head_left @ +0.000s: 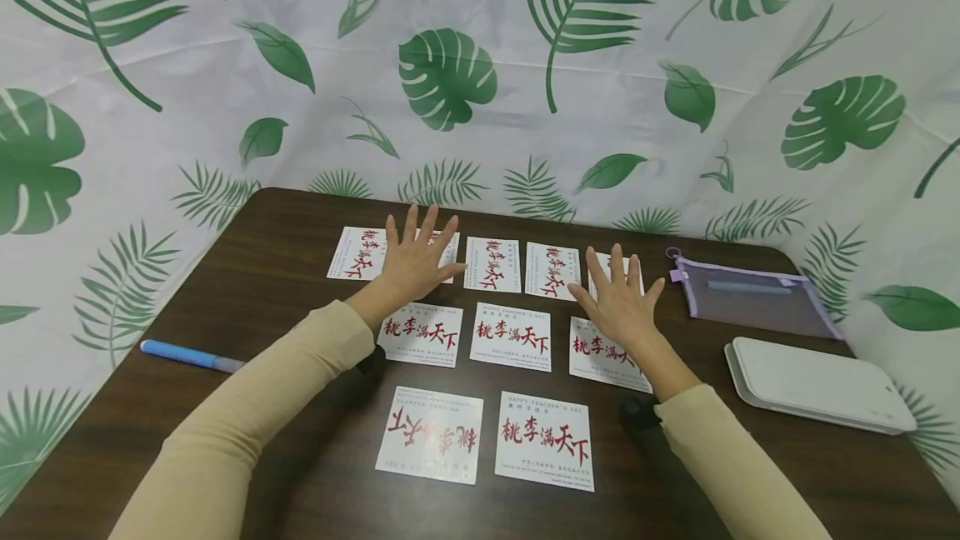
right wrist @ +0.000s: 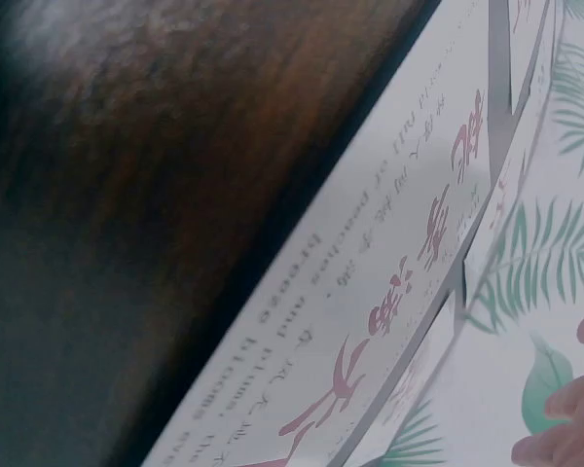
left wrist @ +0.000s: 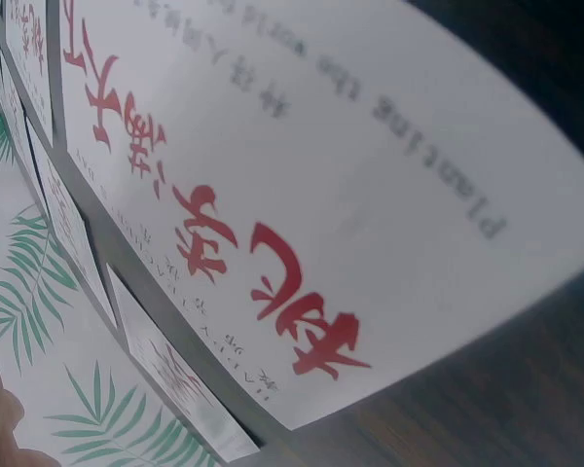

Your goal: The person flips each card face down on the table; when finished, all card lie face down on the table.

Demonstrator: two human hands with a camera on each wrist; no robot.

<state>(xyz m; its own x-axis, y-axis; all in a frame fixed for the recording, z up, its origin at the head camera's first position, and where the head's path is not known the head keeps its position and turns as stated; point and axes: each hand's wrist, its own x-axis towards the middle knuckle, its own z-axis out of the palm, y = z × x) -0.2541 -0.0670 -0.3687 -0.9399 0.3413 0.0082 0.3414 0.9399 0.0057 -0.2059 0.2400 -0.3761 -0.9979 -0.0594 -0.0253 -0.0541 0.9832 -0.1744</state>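
Nearest the camera, two white cards lie side by side at the front of the dark wooden table: the front left card, whose red characters read upside down, and the front right card, headed "HAPPY TEACHER'S DAY".

Going from the left, a blue pen lies near the table's left edge, well apart from the cards. In the far row, the leftmost card sits under the left hand, which lies flat with its fingers spread and straight, gripping nothing; it also covers part of the neighbouring card, whose edge shows by the little finger. Below that hand lies the middle-row left card, partly hidden by the beige sleeve. In the left wrist view this same sort of card fills the frame, red characters and grey print close up.

Next come the far-row centre card and the middle-row centre card, both untouched. Then another far-row card lies just beside the right hand, which rests flat and splayed over two cards at the right end, the far one and the middle-row one, holding neither.

Further right lie a purple mesh zip pouch and, nearer, a white tray, both apart from the cards.
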